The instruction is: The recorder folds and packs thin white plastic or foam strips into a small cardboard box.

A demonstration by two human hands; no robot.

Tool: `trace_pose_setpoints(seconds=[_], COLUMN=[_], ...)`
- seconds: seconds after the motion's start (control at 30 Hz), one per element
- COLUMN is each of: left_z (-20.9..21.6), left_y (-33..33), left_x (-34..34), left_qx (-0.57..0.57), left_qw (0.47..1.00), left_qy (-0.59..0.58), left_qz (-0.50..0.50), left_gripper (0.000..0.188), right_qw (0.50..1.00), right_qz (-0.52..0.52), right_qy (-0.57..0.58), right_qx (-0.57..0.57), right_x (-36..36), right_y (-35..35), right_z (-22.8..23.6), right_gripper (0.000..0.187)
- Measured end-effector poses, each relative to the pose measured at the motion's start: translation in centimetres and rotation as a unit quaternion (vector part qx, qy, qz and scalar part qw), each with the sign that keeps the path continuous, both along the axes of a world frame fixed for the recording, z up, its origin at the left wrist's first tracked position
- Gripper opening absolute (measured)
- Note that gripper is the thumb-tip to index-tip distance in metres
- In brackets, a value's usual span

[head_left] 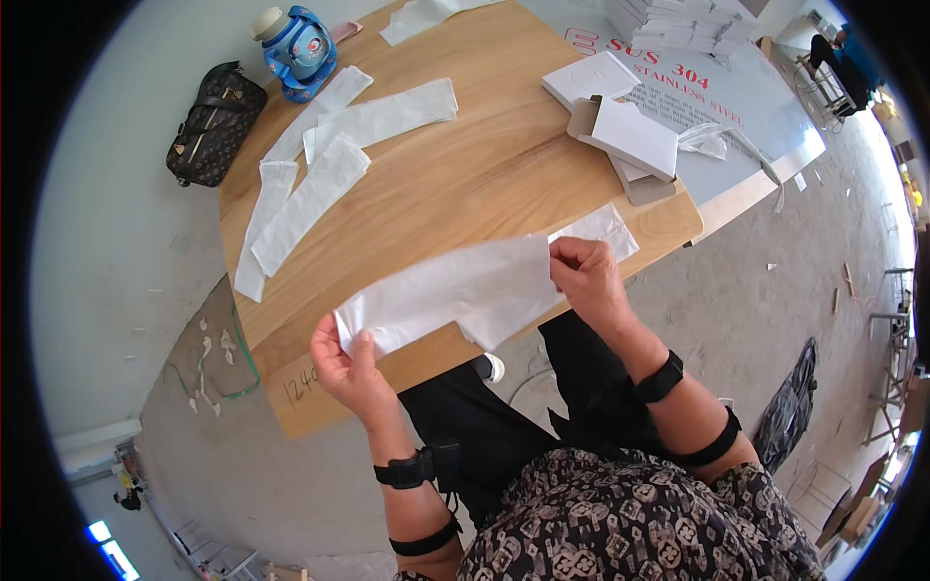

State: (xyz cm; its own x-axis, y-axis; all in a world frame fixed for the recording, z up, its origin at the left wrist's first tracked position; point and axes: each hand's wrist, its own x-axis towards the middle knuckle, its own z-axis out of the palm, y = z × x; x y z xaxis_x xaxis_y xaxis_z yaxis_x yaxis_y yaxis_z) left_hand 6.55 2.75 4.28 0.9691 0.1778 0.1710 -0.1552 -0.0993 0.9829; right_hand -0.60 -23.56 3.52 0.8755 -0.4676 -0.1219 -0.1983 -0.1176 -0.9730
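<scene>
over the near edge of the counter point(484, 184), our left hand point(355, 373) and right hand point(593, 283) pinch the sheet point(446, 283) at opposite ends; we judge it light, limp (perhaps slick), easily creased, best taken by its ends.

A thin white strip point(446, 286), paper or plastic film, shows a soft sheen over a smooth wooden table point(412, 198) with visible grain. At far left sit a leather-look bag point(215, 126) and a glossy plastic bottle point(302, 56); at right, a smooth white cardboard box point(635, 137) and crumpled, shiny black plastic point(791, 402) on a matt floor point(727, 310).
</scene>
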Motion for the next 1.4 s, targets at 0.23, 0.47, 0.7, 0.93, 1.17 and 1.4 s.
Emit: trace_pose_setpoints(seconds=[0.23,0.47,0.7,0.93,1.17,1.4], left_z=[3.5,-0.2,-1.5,-1.8,-2.3,-2.1], left_y=[-0.3,1.7,1.2,1.0,1.5,1.3], left_x=[-0.1,-4.3,-5.7,-5.1,-5.1,-5.0], left_qx=[0.012,0.087,0.089,0.105,0.092,0.104], left_qw=[0.999,0.983,0.983,0.98,0.983,0.979], left_qy=[-0.005,0.141,0.146,0.157,0.146,0.157], left_qz=[-0.029,-0.081,-0.068,-0.058,-0.066,-0.072], left_gripper=[0.045,0.046,0.047,0.046,0.044,0.043], right_qw=[0.993,0.981,0.977,0.941,0.958,0.838], right_qz=[0.07,0.075,0.026,0.043,-0.025,0.294], right_qy=[0.056,0.077,0.071,0.116,0.016,-0.12], right_qx=[0.072,-0.162,-0.199,-0.315,-0.285,-0.445], right_x=[-0.3,-2.9,-2.1,-2.0,-2.7,-3.1], right_y=[-0.3,-0.4,-0.7,-1.0,-1.6,1.7], right_z=[2.1,-0.3,-1.6,-1.7,-1.0,1.9], right_gripper=[0.017,0.012,0.012,0.018,0.015,0.06])
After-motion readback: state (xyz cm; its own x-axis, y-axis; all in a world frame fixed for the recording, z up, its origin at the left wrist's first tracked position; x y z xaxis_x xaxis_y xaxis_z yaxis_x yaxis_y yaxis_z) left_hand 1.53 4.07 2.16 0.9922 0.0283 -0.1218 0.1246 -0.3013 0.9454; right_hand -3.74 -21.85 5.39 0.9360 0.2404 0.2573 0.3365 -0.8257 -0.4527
